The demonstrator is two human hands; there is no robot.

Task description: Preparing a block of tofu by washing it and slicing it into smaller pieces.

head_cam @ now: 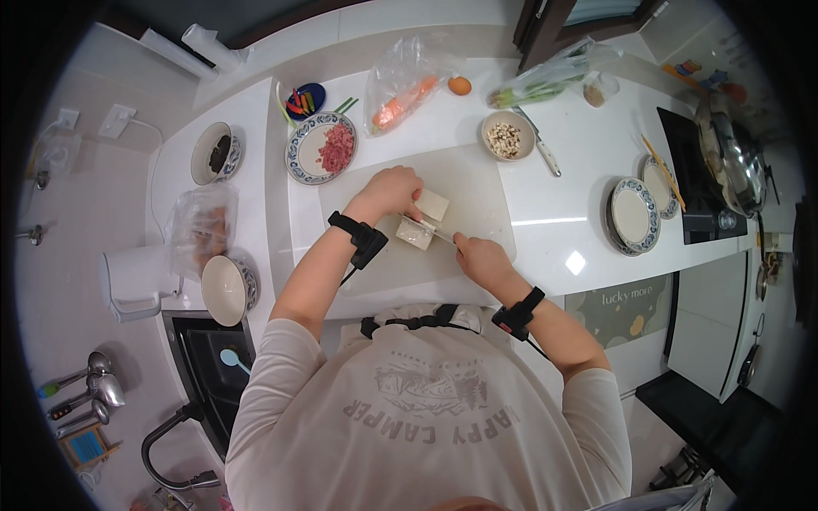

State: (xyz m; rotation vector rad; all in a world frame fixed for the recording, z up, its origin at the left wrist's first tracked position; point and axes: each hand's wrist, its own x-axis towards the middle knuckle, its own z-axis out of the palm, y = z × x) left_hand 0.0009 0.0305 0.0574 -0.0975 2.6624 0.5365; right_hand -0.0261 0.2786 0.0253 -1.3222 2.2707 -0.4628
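Note:
White blocks that look like tofu lie on a pale cutting board (364,268) in front of me. One block (432,204) is on the far side and another block (414,236) is nearer my body. My right hand (484,260) grips a knife (443,234), its blade reaching left across the near block. With fingers bent, my left hand (396,190) is at the blocks, its thumb close to the blade's tip. Whether the left fingertips hold a block or only rest against it is hidden.
Beyond the board stand a plate of minced meat (335,150), a bowl of chopped pieces (505,139) and a second knife (543,147). An egg (459,85) lies beside bagged carrots (406,102). Stacked plates (632,214) are at right, near the cooktop (677,160); a sink (204,345) is at left.

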